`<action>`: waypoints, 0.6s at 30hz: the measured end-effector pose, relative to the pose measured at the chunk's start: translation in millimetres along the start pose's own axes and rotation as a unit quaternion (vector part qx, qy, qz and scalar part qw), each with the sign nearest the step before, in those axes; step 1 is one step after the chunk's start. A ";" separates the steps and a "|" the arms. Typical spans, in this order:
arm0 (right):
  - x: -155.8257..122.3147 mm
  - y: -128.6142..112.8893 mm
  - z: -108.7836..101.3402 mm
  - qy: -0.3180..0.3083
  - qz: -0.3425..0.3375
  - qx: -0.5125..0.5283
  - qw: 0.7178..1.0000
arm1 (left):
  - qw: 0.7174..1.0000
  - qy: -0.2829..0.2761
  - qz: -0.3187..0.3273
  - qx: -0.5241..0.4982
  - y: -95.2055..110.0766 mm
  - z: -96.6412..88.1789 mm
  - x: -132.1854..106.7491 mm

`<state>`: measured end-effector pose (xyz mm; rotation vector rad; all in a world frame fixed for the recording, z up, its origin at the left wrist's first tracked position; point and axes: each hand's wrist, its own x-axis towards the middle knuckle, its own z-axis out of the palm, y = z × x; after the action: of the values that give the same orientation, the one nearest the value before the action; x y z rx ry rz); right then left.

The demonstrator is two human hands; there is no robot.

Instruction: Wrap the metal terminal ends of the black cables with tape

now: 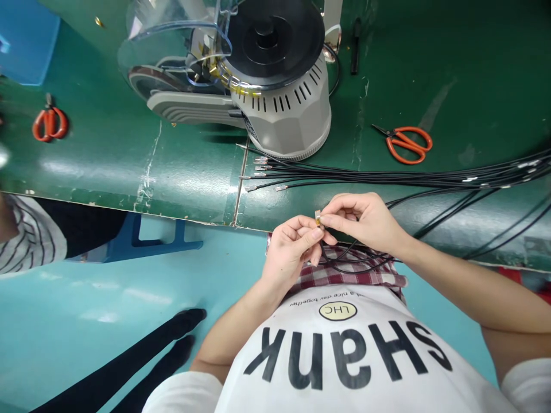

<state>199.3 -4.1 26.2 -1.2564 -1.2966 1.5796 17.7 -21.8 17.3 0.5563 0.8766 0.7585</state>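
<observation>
My left hand (293, 252) and my right hand (364, 221) meet in front of my chest, just below the edge of the green workbench (129, 166). Between the right thumb and fingers is a small brass-coloured terminal (317, 217). My left fingertips pinch a thin black wire (340, 258) close to that terminal, though the fingers hide the join. The wire's loose length loops down over a red plaid cloth (344, 272) on my lap. A bundle of black wires (387, 179) with crimped metal ends (267, 172) lies on the bench beyond my hands.
A grey tape dispenser (279, 97) with a clear cover stands on the bench. Orange-handled scissors (407, 144) lie to its right, and another pair (49, 124) lies at the left. A person's striped sleeve (30, 235) and black-clad legs (129, 355) show at the left, beside a blue stool (159, 241).
</observation>
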 end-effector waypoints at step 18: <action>19.8 -3.3 -11.4 -0.120 -0.032 -0.025 0.992 | 0.994 -0.097 -0.032 -0.049 0.8 -9.4 2.0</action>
<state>205.0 18.3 24.6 -1.0662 -1.5180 1.7010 10.4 -18.6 11.9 0.5041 0.6716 0.6741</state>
